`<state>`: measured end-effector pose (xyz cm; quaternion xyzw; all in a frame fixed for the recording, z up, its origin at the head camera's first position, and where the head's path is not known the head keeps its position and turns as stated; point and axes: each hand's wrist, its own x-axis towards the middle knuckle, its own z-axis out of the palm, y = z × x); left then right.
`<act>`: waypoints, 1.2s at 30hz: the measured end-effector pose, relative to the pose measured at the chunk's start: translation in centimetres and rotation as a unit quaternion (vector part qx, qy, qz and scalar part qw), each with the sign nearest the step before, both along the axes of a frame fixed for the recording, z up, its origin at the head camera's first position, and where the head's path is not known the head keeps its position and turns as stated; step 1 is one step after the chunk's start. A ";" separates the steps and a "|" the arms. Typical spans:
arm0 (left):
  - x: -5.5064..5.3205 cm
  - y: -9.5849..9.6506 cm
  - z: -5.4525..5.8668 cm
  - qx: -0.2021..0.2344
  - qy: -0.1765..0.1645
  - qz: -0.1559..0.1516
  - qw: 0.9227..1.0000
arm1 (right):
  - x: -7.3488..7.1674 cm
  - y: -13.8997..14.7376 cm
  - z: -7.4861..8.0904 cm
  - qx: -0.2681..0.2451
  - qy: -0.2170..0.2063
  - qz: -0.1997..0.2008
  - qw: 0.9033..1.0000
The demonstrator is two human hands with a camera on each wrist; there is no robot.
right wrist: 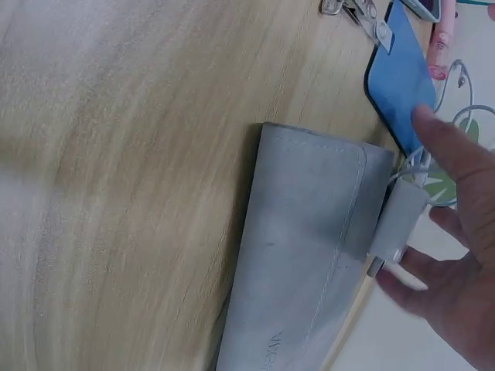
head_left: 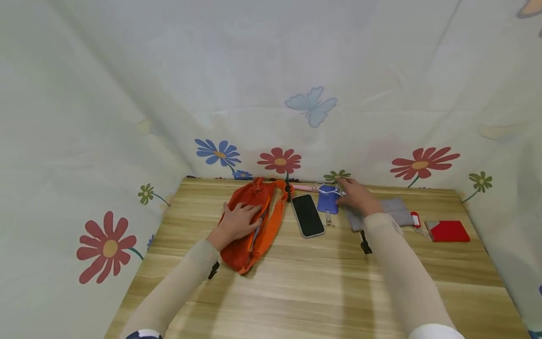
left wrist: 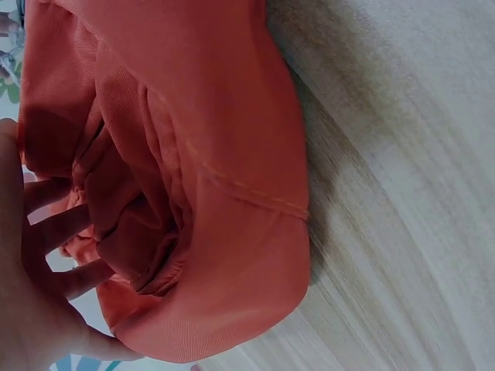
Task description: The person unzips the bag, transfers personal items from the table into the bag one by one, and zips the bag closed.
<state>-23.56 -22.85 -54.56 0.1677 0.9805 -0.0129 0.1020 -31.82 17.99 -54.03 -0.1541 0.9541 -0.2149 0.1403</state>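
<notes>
An orange waist bag (head_left: 250,221) lies at the table's left-middle, its strap looping toward the back. My left hand (head_left: 238,219) rests flat on it with fingers spread; the left wrist view shows those fingers (left wrist: 62,228) against the bag's folded fabric (left wrist: 201,178). My right hand (head_left: 354,197) reaches to the back of the table, over a white charger plug (right wrist: 396,226) and its cable (head_left: 331,189). Its fingers (right wrist: 437,139) are fairly straight, one fingertip on a blue card holder (right wrist: 402,85). The plug lies at the edge of a grey pouch (right wrist: 305,255).
A black phone (head_left: 307,215) lies face up between the bag and the blue card holder (head_left: 328,199). A pink object (head_left: 304,188) lies by the wall. Right of the grey pouch (head_left: 395,210) are a red tag (head_left: 416,219) and a red wallet (head_left: 449,231). Flowered cloth walls surround the wooden table (head_left: 322,292).
</notes>
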 end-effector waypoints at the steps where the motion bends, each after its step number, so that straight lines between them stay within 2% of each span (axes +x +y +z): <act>1: 0.0 0.0 0.0 0.000 -0.001 0.000 1.000 | 0.0 0.0 0.0 0.010 0.002 -0.006 1.000; 4: 0.0 0.1 0.0 -0.003 -0.003 0.000 1.000 | -0.1 0.0 -0.2 0.035 0.019 -0.013 0.999; 10: 0.3 0.3 -0.2 -0.008 -0.002 -0.001 1.000 | -0.1 -0.2 -0.8 0.053 0.044 -0.010 0.998; 18: 0.4 0.6 -0.4 0.003 0.002 0.001 1.000 | -0.3 0.3 -1.1 0.080 0.065 -0.035 0.994; 23: 0.2 0.5 -0.6 0.002 0.002 -0.004 1.000 | 0.0 0.9 -0.8 0.050 0.097 -0.043 0.993; 27: 0.1 0.3 -0.8 0.000 -0.002 0.000 1.000 | 0.4 1.3 0.0 0.047 0.147 -0.010 0.988; 29: 0.2 0.2 -0.8 0.002 -0.005 0.003 1.000 | 0.6 1.5 0.7 0.070 0.186 0.026 0.980; 31: 0.2 0.1 -0.8 0.004 -0.006 0.008 1.000 | 0.7 1.6 1.6 0.101 0.231 0.069 0.965; 36: 0.1 -0.1 -0.6 0.007 -0.005 0.012 1.000 | 1.0 1.8 3.4 0.174 0.335 0.137 0.916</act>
